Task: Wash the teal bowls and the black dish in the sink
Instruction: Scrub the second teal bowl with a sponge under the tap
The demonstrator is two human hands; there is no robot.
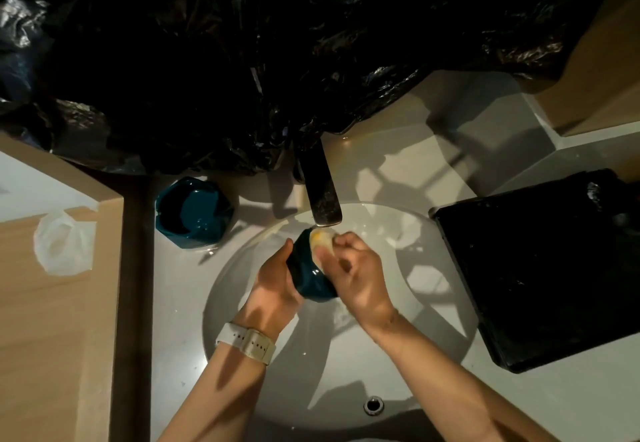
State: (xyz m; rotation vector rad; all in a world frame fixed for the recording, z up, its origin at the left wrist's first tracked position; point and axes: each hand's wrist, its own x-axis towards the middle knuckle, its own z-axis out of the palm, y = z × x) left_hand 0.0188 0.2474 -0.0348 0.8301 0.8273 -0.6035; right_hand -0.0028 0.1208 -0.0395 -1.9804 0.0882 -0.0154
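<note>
Over the white sink (pixel 263 365), my left hand (pixel 273 282) grips a teal bowl (pixel 310 277) tilted on its side, just under the tap (pixel 322 195). My right hand (pixel 356 268) pinches a pale yellow sponge (pixel 322 239) against the bowl's rim. A second teal bowl (pixel 194 211) stands upright on the counter left of the tap. The black dish (pixel 540 268), a flat square tray, lies on the counter at the right of the sink.
Black plastic sheeting (pixel 242 60) covers the back wall above the tap. A crumpled white plastic bag (pixel 64 244) lies on the wooden surface at the left. The sink's overflow hole (pixel 373 404) is near the front rim.
</note>
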